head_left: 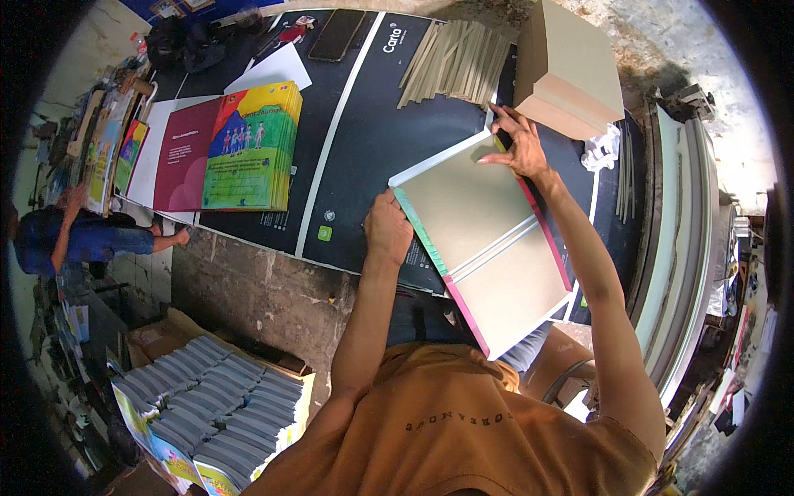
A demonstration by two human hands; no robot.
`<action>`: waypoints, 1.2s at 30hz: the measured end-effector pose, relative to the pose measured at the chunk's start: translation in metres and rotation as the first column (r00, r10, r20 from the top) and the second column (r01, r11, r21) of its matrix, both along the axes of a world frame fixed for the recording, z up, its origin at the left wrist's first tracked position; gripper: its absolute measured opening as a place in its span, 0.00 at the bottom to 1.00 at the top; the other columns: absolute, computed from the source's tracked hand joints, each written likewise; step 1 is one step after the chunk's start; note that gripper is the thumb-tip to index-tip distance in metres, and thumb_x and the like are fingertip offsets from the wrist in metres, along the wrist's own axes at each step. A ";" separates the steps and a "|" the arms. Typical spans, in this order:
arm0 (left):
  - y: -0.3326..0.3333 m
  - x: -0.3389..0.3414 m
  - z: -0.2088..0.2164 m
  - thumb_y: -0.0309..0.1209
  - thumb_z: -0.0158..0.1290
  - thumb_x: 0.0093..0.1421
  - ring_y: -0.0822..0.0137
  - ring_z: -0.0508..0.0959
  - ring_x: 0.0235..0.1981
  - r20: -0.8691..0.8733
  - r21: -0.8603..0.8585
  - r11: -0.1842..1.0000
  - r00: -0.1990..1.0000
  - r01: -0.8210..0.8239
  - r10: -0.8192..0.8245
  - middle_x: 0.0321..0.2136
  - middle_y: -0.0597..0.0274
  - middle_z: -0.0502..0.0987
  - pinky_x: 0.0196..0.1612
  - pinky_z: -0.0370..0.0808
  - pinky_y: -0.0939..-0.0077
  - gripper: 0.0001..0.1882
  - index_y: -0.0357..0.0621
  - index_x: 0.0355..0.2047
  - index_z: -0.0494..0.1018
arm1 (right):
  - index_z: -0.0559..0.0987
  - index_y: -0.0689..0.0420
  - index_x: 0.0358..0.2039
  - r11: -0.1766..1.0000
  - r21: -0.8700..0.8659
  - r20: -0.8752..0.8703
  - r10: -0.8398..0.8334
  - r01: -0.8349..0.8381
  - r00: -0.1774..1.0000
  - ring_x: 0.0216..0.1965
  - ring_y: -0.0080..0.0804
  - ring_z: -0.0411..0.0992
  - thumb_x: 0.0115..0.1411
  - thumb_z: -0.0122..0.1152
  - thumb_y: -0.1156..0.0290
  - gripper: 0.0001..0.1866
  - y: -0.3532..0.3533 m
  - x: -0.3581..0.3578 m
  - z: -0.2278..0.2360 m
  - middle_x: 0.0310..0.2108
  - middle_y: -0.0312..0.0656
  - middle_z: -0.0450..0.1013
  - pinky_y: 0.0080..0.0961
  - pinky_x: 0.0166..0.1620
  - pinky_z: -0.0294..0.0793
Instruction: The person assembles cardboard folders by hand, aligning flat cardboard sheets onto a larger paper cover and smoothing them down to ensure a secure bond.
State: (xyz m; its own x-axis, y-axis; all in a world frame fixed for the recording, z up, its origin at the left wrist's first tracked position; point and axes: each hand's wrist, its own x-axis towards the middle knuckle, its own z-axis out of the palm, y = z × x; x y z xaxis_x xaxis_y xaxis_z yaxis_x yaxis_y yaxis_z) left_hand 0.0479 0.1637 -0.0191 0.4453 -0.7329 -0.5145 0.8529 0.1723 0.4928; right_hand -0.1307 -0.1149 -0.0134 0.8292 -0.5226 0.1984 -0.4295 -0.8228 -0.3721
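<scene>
A hard book cover (pixel 480 198) with bare grey-brown board faces up, tilted across the table's near edge toward my lap. Coloured paper is folded over its long sides, green and pink on the left, and a pale flap lies along its far edge. Two light strips cross its middle. My left hand (pixel 389 229) is closed on the left edge near the far corner. At the far right corner, my right hand (pixel 521 147) touches the cover with its fingers apart, the thumb stretched over the board.
Beyond the cover lie grey board strips (pixel 459 64) and a tall stack of boards (pixel 571 91). Crumpled white paper (pixel 601 149) sits at the right. Colourful printed covers (pixel 252 149) are piled at left, near a phone (pixel 340 35). A box of books (pixel 207 405) stands below; another person's arm (pixel 70 215) shows far left.
</scene>
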 end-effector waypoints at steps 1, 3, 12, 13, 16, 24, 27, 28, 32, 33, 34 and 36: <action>0.000 0.000 -0.002 0.37 0.34 0.74 0.56 0.72 0.63 0.000 0.001 1.000 1.000 0.000 0.000 0.60 0.48 0.74 0.68 0.66 0.61 0.25 0.30 0.59 0.69 | 0.70 0.51 0.41 1.000 0.001 0.000 0.000 0.000 1.000 0.73 0.52 0.56 0.42 0.80 0.39 0.38 0.000 0.001 0.001 0.72 0.41 0.63 0.54 0.71 0.51; 0.000 0.001 -0.004 0.36 0.34 0.74 0.56 0.73 0.62 -0.021 0.021 0.999 0.999 -0.026 0.026 0.59 0.48 0.75 0.68 0.66 0.62 0.25 0.30 0.59 0.69 | 0.70 0.51 0.41 1.000 0.009 0.003 -0.005 0.005 1.000 0.73 0.52 0.56 0.42 0.80 0.40 0.38 0.000 0.002 0.002 0.72 0.41 0.63 0.54 0.72 0.50; -0.002 0.000 0.007 0.37 0.33 0.73 0.56 0.75 0.60 0.025 -0.040 0.999 1.000 0.001 0.000 0.57 0.47 0.76 0.66 0.69 0.61 0.26 0.29 0.58 0.70 | 0.71 0.52 0.40 1.000 0.016 0.023 -0.017 0.017 1.000 0.72 0.53 0.57 0.42 0.80 0.40 0.38 0.000 0.002 0.005 0.71 0.42 0.64 0.54 0.71 0.51; -0.001 0.000 0.007 0.37 0.33 0.73 0.56 0.75 0.60 0.026 -0.040 0.999 1.000 0.001 0.000 0.57 0.47 0.76 0.66 0.69 0.61 0.26 0.29 0.58 0.70 | 0.71 0.52 0.40 1.000 0.016 0.023 -0.017 0.017 1.000 0.72 0.53 0.57 0.42 0.80 0.40 0.38 0.001 0.002 0.006 0.71 0.42 0.64 0.54 0.71 0.51; -0.001 0.002 0.003 0.36 0.32 0.73 0.55 0.75 0.60 0.015 -0.012 1.000 1.000 0.013 -0.013 0.57 0.46 0.76 0.67 0.69 0.61 0.26 0.28 0.58 0.69 | 0.71 0.52 0.40 1.000 0.016 0.005 -0.021 0.021 1.000 0.72 0.54 0.57 0.42 0.80 0.39 0.38 0.001 0.002 0.003 0.71 0.42 0.64 0.54 0.72 0.51; -0.004 0.012 0.004 0.38 0.35 0.72 0.51 0.75 0.59 -0.043 0.169 0.984 0.998 0.051 -0.044 0.55 0.43 0.77 0.65 0.69 0.53 0.26 0.29 0.56 0.70 | 0.71 0.53 0.39 1.000 0.011 0.016 -0.002 0.002 1.000 0.72 0.54 0.56 0.41 0.80 0.39 0.38 0.001 0.003 0.001 0.71 0.42 0.64 0.55 0.72 0.51; -0.005 0.021 -0.002 0.40 0.40 0.70 0.50 0.79 0.55 -0.014 0.219 0.972 0.996 0.086 -0.085 0.52 0.44 0.80 0.61 0.73 0.52 0.25 0.31 0.54 0.72 | 0.71 0.53 0.39 1.000 0.003 -0.002 -0.003 0.003 1.000 0.73 0.54 0.56 0.41 0.80 0.38 0.38 0.000 0.003 0.002 0.72 0.42 0.63 0.54 0.72 0.51; -0.007 0.021 0.001 0.40 0.40 0.70 0.50 0.79 0.55 -0.015 0.217 0.972 0.996 0.094 -0.093 0.52 0.44 0.80 0.61 0.73 0.52 0.25 0.31 0.54 0.72 | 0.71 0.53 0.39 1.000 0.001 -0.003 -0.011 0.011 1.000 0.73 0.54 0.56 0.41 0.80 0.38 0.38 -0.001 0.000 0.002 0.72 0.42 0.63 0.54 0.72 0.51; -0.038 0.037 0.028 0.47 0.50 0.65 0.42 0.83 0.46 0.528 0.658 0.709 0.516 0.254 -0.675 0.47 0.43 0.82 0.53 0.78 0.51 0.29 0.29 0.52 0.74 | 0.71 0.51 0.42 1.000 0.002 -0.040 -0.023 0.023 0.999 0.73 0.51 0.55 0.42 0.77 0.35 0.39 -0.003 -0.005 0.005 0.73 0.42 0.61 0.53 0.71 0.53; -0.054 0.045 0.035 0.50 0.54 0.63 0.40 0.84 0.44 0.538 0.830 0.527 -0.014 0.183 -0.843 0.45 0.42 0.83 0.51 0.79 0.50 0.33 0.27 0.52 0.74 | 0.72 0.51 0.45 1.000 -0.006 -0.043 -0.021 0.021 0.999 0.72 0.51 0.56 0.42 0.78 0.35 0.41 0.000 -0.003 0.006 0.72 0.41 0.62 0.54 0.70 0.54; -0.072 0.043 0.051 0.54 0.59 0.59 0.39 0.82 0.47 0.537 0.841 0.512 -0.159 0.173 -0.829 0.48 0.39 0.81 0.52 0.78 0.50 0.37 0.27 0.52 0.73 | 0.72 0.51 0.45 1.000 -0.003 -0.043 -0.023 0.023 0.999 0.72 0.51 0.56 0.42 0.78 0.35 0.41 0.003 -0.002 0.005 0.72 0.41 0.62 0.54 0.70 0.54; -0.093 0.022 0.060 0.57 0.63 0.55 0.38 0.80 0.51 0.528 0.849 0.502 -0.310 0.164 -0.791 0.51 0.37 0.80 0.53 0.77 0.50 0.43 0.26 0.52 0.73 | 0.71 0.50 0.52 0.995 0.084 0.030 -0.058 0.056 0.998 0.70 0.50 0.59 0.40 0.78 0.34 0.46 0.005 0.001 0.003 0.67 0.42 0.66 0.53 0.68 0.57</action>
